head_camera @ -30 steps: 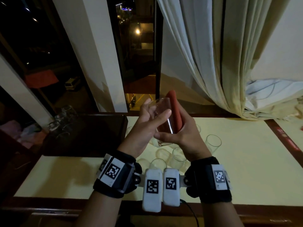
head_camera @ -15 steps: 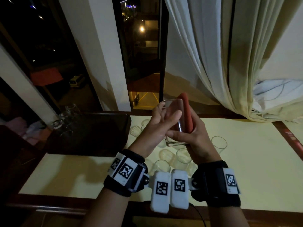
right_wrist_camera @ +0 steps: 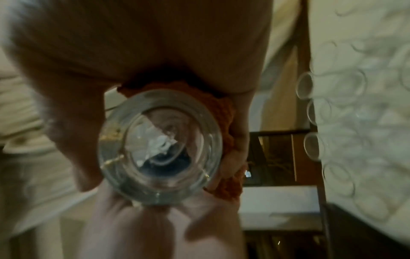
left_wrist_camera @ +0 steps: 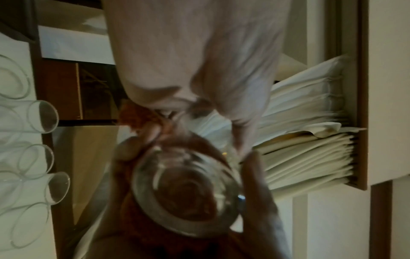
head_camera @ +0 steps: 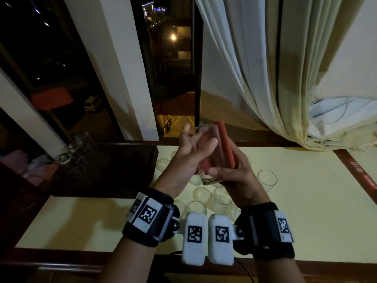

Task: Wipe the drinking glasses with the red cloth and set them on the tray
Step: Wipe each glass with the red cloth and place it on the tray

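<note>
Same as 0.5 s ago: left hand [head_camera: 189,158] w/ fingers curled on the glass [head_camera: 206,156], right hand [head_camera: 236,176] wrapping the red cloth [head_camera: 226,146] round it, both up over the table [head_camera: 306,201]. Dark tray [head_camera: 106,170] left, more glasses [head_camera: 267,178] below, curtain [head_camera: 255,68] right.

Dark window [head_camera: 171,64] w/ street lights; cream curtain [head_camera: 255,68] rt; pale yellow counter [head_camera: 295,201].

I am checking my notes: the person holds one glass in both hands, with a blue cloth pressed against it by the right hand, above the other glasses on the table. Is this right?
Not quite: the cloth is red, not blue, as the head view shows. The rest holds: both the left hand and the right hand hold one glass above the other glasses on the table.
</note>
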The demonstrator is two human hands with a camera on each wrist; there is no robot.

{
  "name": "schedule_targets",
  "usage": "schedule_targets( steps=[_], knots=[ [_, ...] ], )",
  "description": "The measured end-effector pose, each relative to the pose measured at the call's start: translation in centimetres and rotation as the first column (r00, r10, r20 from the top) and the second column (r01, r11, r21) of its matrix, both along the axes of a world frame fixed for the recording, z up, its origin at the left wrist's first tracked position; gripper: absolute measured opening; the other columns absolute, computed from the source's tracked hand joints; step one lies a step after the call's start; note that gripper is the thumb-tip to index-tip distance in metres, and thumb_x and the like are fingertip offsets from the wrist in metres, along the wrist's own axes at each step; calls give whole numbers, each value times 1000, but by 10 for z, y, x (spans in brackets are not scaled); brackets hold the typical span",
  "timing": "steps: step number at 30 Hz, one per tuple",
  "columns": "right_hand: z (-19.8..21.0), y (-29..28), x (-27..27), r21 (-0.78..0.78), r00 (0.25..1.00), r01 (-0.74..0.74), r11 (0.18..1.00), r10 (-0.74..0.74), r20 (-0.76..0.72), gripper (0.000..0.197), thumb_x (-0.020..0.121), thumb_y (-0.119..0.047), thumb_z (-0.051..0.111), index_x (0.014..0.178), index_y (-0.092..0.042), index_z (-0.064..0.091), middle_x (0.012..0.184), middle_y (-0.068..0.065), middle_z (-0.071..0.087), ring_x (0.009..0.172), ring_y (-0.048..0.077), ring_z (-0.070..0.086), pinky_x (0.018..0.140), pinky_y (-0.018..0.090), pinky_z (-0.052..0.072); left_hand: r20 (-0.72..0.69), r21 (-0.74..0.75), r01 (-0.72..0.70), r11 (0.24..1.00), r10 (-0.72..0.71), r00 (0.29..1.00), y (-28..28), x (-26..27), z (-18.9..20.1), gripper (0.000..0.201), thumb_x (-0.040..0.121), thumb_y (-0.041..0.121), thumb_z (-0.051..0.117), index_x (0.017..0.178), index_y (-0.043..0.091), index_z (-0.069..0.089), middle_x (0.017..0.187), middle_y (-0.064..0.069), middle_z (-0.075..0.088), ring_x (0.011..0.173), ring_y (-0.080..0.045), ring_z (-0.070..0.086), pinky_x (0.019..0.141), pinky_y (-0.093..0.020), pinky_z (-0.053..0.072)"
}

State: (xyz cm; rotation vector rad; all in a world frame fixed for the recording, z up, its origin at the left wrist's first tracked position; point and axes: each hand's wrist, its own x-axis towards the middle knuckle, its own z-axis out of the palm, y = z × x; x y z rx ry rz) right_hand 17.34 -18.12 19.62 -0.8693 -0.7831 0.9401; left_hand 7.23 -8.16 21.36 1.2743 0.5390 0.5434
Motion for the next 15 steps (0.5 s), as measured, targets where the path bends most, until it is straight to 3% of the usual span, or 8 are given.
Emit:
schedule_targets(
  steps=[3, 6, 8, 11, 13, 15],
  knots=[
    [-2, -2, 5, 14, 997, -9, 1000, 10, -71, 82, 60, -7, 76, 139, -7, 55, 125, 24, 65, 114, 41, 63, 90, 43, 56, 46, -52, 15, 999, -13, 999, -3, 1, -4, 115, 74, 50, 80, 161, 27, 8, 156, 5, 44, 143, -14, 42, 117, -43, 36],
    [0, 0, 8, -48, 993, 109, 993, -106, 52, 92, 57, 2, 81, 143, -9, 52, 130, 19, 65, 120, 36, 64, 94, 47, 55, 72, -87, -49, 995, 55, 996, -3, 3, -4, 106, 83, 26, 77, 161, 21, 5, 150, 2, 50, 142, -15, 42, 120, -44, 32],
    [3, 3, 8, -72, 982, 141, 987, -130, 135, 97, 56, 3, 81, 146, -12, 49, 130, 9, 67, 120, 28, 65, 88, 42, 59, 59, -89, -50, 995, 55, 997, -4, 5, -3, 101, 86, 22, 72, 160, 21, 3, 138, 8, 60, 138, -15, 47, 117, -41, 35],
    [3, 4, 7, -70, 988, 69, 995, -59, 145, 95, 56, 3, 82, 144, -17, 50, 126, 1, 70, 119, 23, 66, 85, 37, 59, 33, -79, -68, 995, 70, 997, -3, 6, -6, 112, 78, 37, 78, 160, 25, 4, 128, 13, 67, 131, -15, 55, 113, -43, 41],
    [4, 3, 9, -48, 998, -22, 999, 25, 64, 89, 55, -2, 81, 139, -17, 54, 121, 5, 70, 115, 27, 67, 84, 36, 57, 44, -90, -56, 994, 60, 997, 2, 6, -10, 116, 70, 51, 83, 160, 28, 13, 139, 2, 61, 130, -20, 57, 112, -47, 43],
    [6, 2, 13, -11, 996, -90, 996, 89, -20, 85, 57, -4, 78, 139, -11, 54, 121, 12, 68, 113, 30, 66, 86, 34, 56, 52, -93, -35, 995, 40, 998, 4, 4, -9, 127, 57, 65, 88, 159, 30, 20, 149, 0, 52, 131, -18, 56, 108, -40, 47]
  ],
)
